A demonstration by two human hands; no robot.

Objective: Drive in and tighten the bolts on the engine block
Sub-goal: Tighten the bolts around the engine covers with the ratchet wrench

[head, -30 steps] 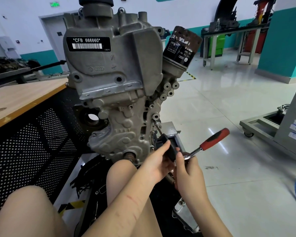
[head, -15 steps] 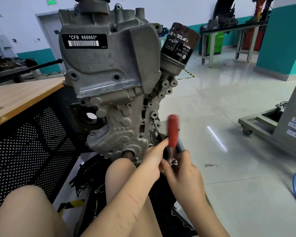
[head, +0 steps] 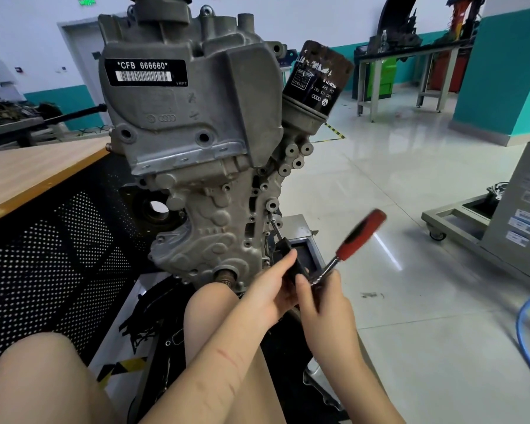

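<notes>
- Fingers (head: 288,264) of the left hand (head: 266,292) grip the black driver body, likely steadying it; the right hand (head: 325,304) clasps the ratchet (head: 360,235) near its head.
- One ratchet, one extension bar (head: 275,229), reaching a bolt hole.
- The engine block (head: 196,154) stands upright beyond the knees, beside the tabletop's (head: 28,175) corner.

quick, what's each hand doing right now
Left hand: holds the black extension of the ratchet.
Right hand: grips the ratchet at its head.
</notes>
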